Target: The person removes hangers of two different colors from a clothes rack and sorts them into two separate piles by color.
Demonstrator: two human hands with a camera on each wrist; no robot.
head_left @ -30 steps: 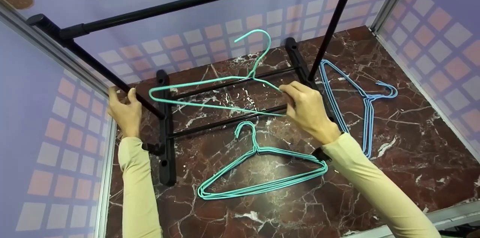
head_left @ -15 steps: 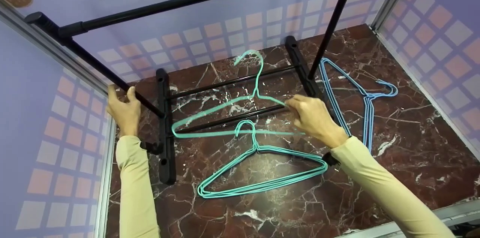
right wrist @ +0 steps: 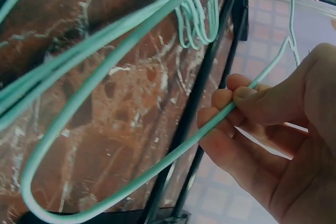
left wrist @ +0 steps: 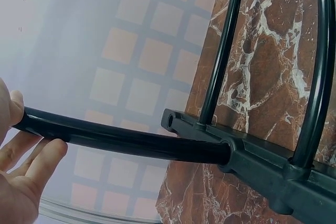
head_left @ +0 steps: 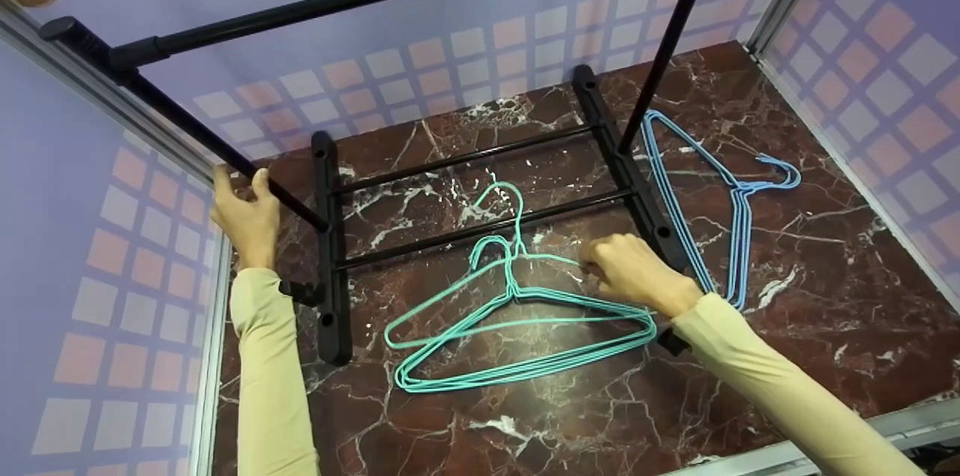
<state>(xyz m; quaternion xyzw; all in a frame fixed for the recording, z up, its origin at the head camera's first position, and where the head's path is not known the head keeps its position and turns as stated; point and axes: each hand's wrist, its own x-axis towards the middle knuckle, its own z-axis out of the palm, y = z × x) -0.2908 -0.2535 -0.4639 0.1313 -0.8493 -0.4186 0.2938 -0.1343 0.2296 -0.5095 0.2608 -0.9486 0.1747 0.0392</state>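
My left hand [head_left: 246, 221] holds the left post [head_left: 180, 121] of a black clothes rack low down. In the left wrist view, thumb and fingers lie on either side of that post [left wrist: 121, 139]. Between thumb and fingers, my right hand [head_left: 634, 270] pinches one shoulder of a mint-green wire hanger [right wrist: 178, 151]. This hanger is tilted, hook toward the wall, and overlaps a stack of similar green hangers [head_left: 525, 373] on the floor in the head view. Part of its right end is hidden behind the right hand.
Several blue hangers [head_left: 739, 236] lie in a stack right of the rack. The top rail [head_left: 375, 0] crosses above, and two lower bars [head_left: 480, 155] join the rack's feet [head_left: 334, 311]. Patterned walls [head_left: 135, 236] enclose the dark red marbled floor [head_left: 750, 371].
My right hand has brought the green hanger down and toward me, from over the rack's lower bars to over the green stack. My left hand stays on the post.
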